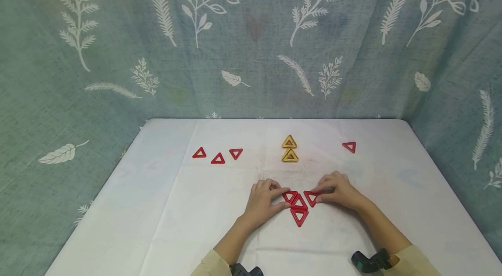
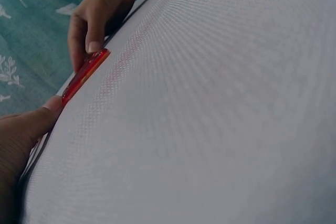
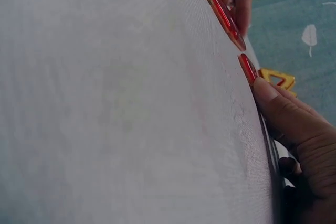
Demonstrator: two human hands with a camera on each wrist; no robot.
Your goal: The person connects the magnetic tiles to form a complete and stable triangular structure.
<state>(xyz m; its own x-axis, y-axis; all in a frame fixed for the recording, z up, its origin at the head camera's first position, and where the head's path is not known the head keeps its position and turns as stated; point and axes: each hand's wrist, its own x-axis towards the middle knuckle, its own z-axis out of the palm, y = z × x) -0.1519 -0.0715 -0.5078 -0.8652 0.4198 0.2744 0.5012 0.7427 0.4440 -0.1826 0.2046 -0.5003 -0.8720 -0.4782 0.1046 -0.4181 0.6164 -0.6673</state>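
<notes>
Several red triangular frame tiles form a small cluster near the table's middle front. The left hand holds the cluster's upper-left red triangle between fingers and thumb. Against it sits the middle red triangle, point up, and below that a lower red triangle, point down. With thumb and finger the right hand pinches another red triangle, a narrow gap right of the middle one. In the right wrist view, that pinched tile lies just apart from the cluster's edge.
Two yellow triangles stand in line behind the cluster. Three red triangles lie at the back left, and one red triangle at the back right. A leaf-patterned curtain hangs behind the white table.
</notes>
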